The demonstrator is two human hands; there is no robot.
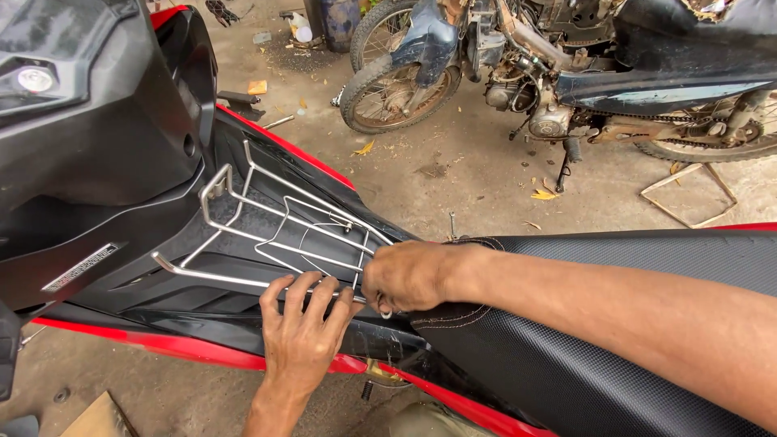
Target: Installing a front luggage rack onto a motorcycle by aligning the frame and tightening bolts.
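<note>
A silver wire rack (pixel 267 217) lies on the black footboard (pixel 162 279) of a red and black scooter, just ahead of the black textured seat (pixel 615 324). My left hand (pixel 301 336) rests palm down on the rack's near rail, fingers spread over the bar. My right hand (pixel 409 275) is closed at the rack's rear corner, by the seat's front tip, pinching something small and metallic that I cannot make out. My right forearm lies across the seat.
An old stripped motorcycle (pixel 566 73) stands on the dirty concrete beyond. A thin metal frame (pixel 688 194) lies on the ground at right. Dry leaves and a bolt are scattered on the floor. A piece of cardboard (pixel 97 417) lies at the lower left.
</note>
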